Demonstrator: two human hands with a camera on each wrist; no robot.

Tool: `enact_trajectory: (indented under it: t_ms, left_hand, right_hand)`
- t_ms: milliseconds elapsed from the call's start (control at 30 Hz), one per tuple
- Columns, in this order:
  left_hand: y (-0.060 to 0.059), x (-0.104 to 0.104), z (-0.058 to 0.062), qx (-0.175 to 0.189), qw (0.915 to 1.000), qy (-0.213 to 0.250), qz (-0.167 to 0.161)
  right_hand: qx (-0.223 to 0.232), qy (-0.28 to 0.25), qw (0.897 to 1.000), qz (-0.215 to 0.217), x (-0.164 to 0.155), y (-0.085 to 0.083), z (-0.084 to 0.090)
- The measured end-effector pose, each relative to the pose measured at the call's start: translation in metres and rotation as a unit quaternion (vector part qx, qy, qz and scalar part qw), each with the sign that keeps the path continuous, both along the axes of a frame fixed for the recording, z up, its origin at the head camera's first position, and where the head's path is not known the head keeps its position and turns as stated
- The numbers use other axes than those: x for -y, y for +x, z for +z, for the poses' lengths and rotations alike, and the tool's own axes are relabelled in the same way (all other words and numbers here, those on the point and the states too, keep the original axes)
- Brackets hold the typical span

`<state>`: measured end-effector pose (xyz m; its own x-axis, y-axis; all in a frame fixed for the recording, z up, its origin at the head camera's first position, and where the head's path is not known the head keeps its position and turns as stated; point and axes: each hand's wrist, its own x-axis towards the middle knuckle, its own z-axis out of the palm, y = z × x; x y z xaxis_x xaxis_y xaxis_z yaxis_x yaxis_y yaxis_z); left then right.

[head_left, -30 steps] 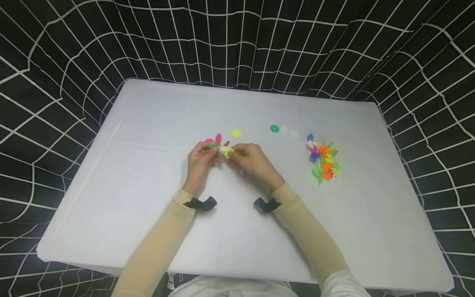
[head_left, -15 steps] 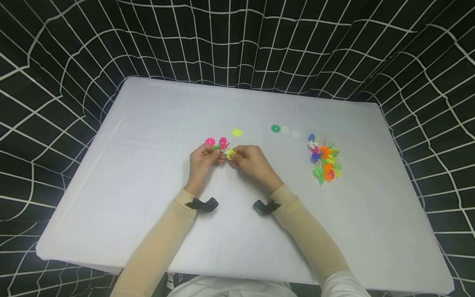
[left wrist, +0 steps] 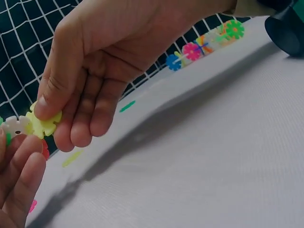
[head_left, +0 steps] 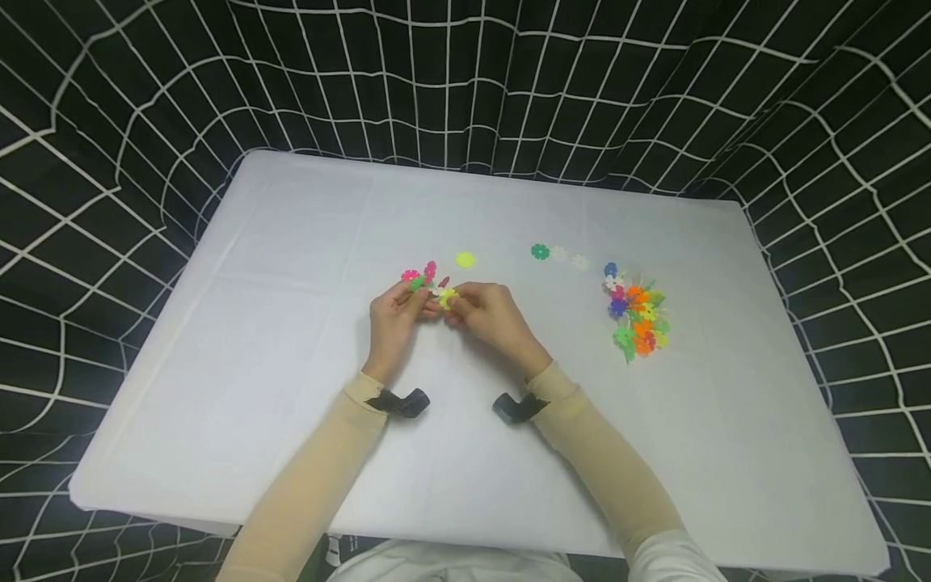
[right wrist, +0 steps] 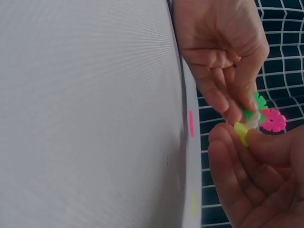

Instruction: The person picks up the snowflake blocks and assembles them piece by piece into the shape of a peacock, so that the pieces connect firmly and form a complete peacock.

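Both hands pinching snowflake pieces together above mid-desk.
Head: left hand [head_left: 395,317] pinches joined cluster [head_left: 424,279], right hand [head_left: 489,311] pinches yellow piece [head_left: 447,297] against it; loose pile [head_left: 635,315] well apart on white desk [head_left: 291,420]. Left wrist: right thumb and fingers curled on yellow piece [left wrist: 43,124], touching white piece [left wrist: 16,126]. Right wrist: left fingertips [right wrist: 236,110] clamp green piece [right wrist: 258,104], pink piece [right wrist: 273,120] beside.

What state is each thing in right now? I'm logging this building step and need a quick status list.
left hand: pinching the joined cluster
right hand: pinching the yellow disc
joined cluster: held above the table, pink, green and white discs interlocked
yellow disc: held against the cluster's white disc
loose pile: lying untouched on the table
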<state>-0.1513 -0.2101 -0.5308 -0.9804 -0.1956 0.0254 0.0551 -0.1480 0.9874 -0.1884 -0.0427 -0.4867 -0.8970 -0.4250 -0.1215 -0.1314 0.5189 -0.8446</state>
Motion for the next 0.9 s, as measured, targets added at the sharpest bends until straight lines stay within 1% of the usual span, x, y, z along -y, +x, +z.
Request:
enact_trajectory:
  t_ms: [100,167,267,367,400,467,533,600,667,733,800,833,867,900]
  left_hand:
    - [0.001,-0.002,0.0,0.008,0.9999,-0.006,0.004]
    - [0.001,-0.003,0.0,0.012,0.9999,-0.004,0.001]
    - [0.001,-0.005,0.0,0.017,0.9998,-0.002,-0.007]
    - [0.001,-0.007,0.0,0.012,0.9998,-0.006,-0.013]
    - [0.001,-0.007,0.001,0.01,0.9998,-0.008,-0.013]
    - [0.0,-0.008,0.001,0.007,0.9998,-0.015,-0.009]
    - [0.0,-0.008,0.002,0.008,0.9998,-0.02,0.0]
    - [0.0,-0.007,0.002,0.013,0.9996,-0.023,0.007]
    - [0.0,-0.006,0.003,0.019,0.9995,-0.019,0.013]
    - [0.001,-0.005,0.005,0.025,0.9994,-0.016,0.015]
    - [0.001,-0.004,0.007,0.03,0.9994,-0.011,0.012]
    - [0.002,-0.004,0.009,0.034,0.9994,-0.009,0.009]
    - [0.003,-0.003,0.011,0.036,0.9993,-0.008,0.007]
    - [0.005,-0.003,0.015,0.038,0.9992,-0.008,0.003]
  right_hand:
    - [0.001,0.002,1.0,-0.003,-0.001,0.001,0.001]
    - [0.015,0.003,1.0,-0.01,-0.001,0.002,0.001]
    - [0.055,-0.004,0.998,-0.028,-0.002,0.003,0.001]
    - [0.092,-0.019,0.995,-0.043,-0.003,0.002,0.0]
    - [0.1,-0.023,0.994,-0.041,-0.004,0.002,0.001]
    - [0.114,-0.021,0.993,-0.021,-0.005,0.001,0.002]
    - [0.113,0.002,0.994,0.01,-0.008,0.001,0.005]
    - [0.099,0.034,0.994,0.034,-0.015,-0.001,0.011]
    - [0.077,0.069,0.994,0.033,-0.026,-0.004,0.02]
    - [0.048,0.101,0.994,0.008,-0.044,-0.01,0.03]
    - [0.018,0.149,0.988,-0.034,-0.067,-0.018,0.042]
    - [0.004,0.178,0.983,-0.053,-0.08,-0.022,0.047]
    - [-0.006,0.214,0.974,-0.071,-0.094,-0.025,0.052]
    - [-0.015,0.254,0.963,-0.086,-0.108,-0.029,0.055]
